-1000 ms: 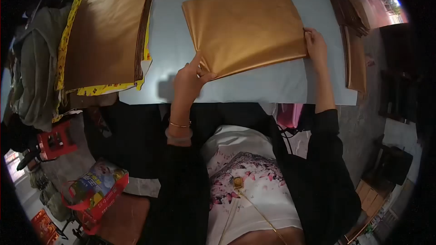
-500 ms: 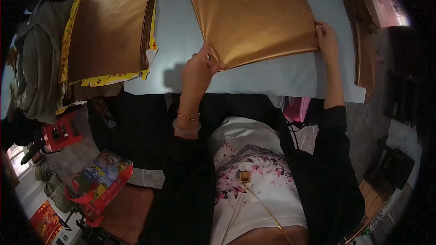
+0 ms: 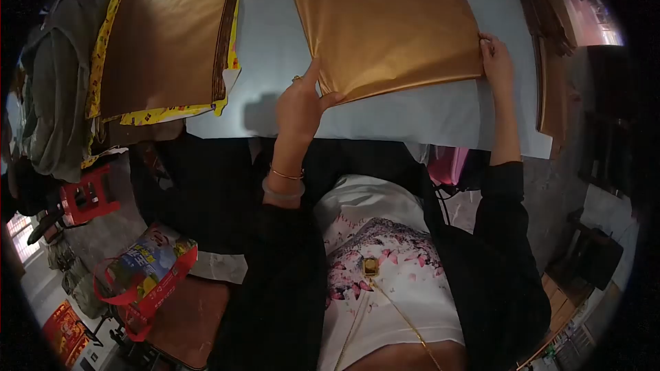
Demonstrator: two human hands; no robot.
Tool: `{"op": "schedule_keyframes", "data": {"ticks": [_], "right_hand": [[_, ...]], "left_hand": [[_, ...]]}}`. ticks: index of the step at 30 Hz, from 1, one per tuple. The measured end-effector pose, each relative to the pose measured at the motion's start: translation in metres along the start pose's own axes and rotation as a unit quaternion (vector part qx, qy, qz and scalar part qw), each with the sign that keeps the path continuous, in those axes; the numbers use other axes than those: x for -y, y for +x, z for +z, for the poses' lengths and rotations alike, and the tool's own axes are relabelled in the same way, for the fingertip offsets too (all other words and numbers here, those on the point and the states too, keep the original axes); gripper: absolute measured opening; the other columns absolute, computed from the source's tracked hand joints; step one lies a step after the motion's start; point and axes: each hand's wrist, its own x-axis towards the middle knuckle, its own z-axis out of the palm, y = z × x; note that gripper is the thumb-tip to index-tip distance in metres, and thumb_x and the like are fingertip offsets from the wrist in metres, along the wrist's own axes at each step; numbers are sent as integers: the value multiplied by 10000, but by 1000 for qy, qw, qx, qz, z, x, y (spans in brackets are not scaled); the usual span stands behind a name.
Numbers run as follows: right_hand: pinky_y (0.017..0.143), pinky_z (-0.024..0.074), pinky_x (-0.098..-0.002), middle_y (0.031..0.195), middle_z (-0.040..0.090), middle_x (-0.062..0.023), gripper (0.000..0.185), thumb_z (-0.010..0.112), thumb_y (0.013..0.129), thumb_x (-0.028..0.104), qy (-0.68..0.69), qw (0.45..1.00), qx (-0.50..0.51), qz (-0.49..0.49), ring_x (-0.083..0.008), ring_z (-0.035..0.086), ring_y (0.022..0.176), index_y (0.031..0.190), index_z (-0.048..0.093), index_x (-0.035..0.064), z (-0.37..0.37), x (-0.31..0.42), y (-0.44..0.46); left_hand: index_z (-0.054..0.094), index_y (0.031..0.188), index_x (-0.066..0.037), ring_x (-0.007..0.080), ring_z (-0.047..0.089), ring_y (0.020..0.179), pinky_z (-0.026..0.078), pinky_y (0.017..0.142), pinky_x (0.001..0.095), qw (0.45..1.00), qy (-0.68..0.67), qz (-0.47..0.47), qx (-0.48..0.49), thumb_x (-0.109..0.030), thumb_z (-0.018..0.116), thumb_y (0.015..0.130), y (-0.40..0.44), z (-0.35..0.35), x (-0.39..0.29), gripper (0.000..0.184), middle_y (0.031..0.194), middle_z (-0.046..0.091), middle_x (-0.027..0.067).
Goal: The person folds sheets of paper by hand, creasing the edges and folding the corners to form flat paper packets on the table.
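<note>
Golden sheet [image 3: 395,34] lies between left grip [image 3: 298,106], pinching its near-left corner, and right grip [image 3: 498,63], holding its right edge.

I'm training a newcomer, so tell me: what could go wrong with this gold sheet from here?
The left hand grips the gold sheet around its creased near-left corner, so those wrinkles might set. The right hand grips the right edge; uneven pulling could skew the sheet on the pale table covering.

Glossy golden-brown folded sheet [image 3: 395,34], slightly askew on the pale table [image 3: 405,115]
</note>
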Motion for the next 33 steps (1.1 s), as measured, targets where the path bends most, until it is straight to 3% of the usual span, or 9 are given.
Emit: {"op": "schedule_keyframes", "data": {"ticks": [14, 18, 22, 26, 27, 28, 30, 31, 33], "right_hand": [[772, 451, -359, 951, 582, -133, 301, 455, 934, 269, -34, 999, -10, -1, -265, 573, 839, 1154, 563, 95, -6, 13, -6], [754, 471, -357, 1015, 567, -102, 284, 441, 930, 324, -50, 999, 6, 3, -270, 571, 891, 1116, 582, 162, -12, 11, -6], [768, 466, -381, 995, 574, -91, 234, 473, 908, 284, -107, 987, -121, -23, -280, 561, 895, 1048, 616, 163, -26, 37, -15], [793, 453, -392, 980, 580, -81, 185, 519, 879, 217, 111, 951, -239, -163, -284, 530, 959, 984, 614, 98, -10, 120, -33], [818, 443, -397, 1048, 557, -103, 206, 537, 863, 198, 188, 925, -199, -265, -299, 517, 983, 1019, 601, 79, 2, 140, -43], [851, 433, -395, 1158, 511, -119, 251, 525, 873, 210, 378, 914, -75, -126, -314, 509, 1024, 1084, 578, 86, 6, 182, -68], [966, 352, -387, 1317, 396, -165, 374, 469, 904, 216, 412, 892, 32, -182, -323, 406, 1187, 1240, 447, 53, 29, 222, -93], [1027, 301, -371, 1364, 350, -174, 435, 440, 915, 205, 442, 873, 98, -179, -315, 335, 1269, 1307, 377, 26, 37, 241, -104], [1046, 268, -372, 1393, 312, -180, 463, 432, 917, 225, 453, 861, 111, -203, -313, 295, 1296, 1322, 353, 16, 68, 262, -116]], "left_hand": [[472, 1260, -144, 269, 606, 639, 436, 508, 360, 997, 63, 32, -16, -472, 702, 618, -3, -2, 4, 757, 709, 603, 121], [464, 1280, -148, 277, 595, 637, 437, 515, 361, 997, 70, 24, -14, -503, 688, 623, -2, -2, 5, 779, 704, 596, 136], [459, 1304, -197, 252, 563, 572, 442, 514, 367, 996, 89, 0, -5, -472, 737, 631, 0, -2, 5, 779, 623, 567, 102], [502, 1273, -194, 210, 522, 490, 422, 471, 342, 993, 92, 43, -60, -488, 751, 600, -1, 3, 10, 776, 545, 533, 67], [513, 1266, -193, 190, 508, 482, 417, 464, 330, 993, 90, 45, -58, -478, 762, 587, -1, 2, 8, 778, 547, 532, 64], [513, 1266, -193, 190, 508, 482, 417, 464, 330, 993, 90, 53, -56, -478, 762, 587, -1, 0, 4, 778, 547, 532, 64], [528, 1232, -175, 232, 594, 587, 442, 484, 316, 993, 110, 29, -39, -462, 759, 595, 0, -3, 1, 736, 696, 620, 99], [571, 1169, -157, 255, 614, 645, 457, 522, 329, 994, 79, 59, -44, -373, 746, 669, 2, 5, 14, 572, 746, 638, 99], [591, 1117, -142, 271, 620, 677, 462, 541, 340, 996, 29, 80, -37, -319, 710, 706, 3, 8, 30, 462, 771, 645, 99]]}}
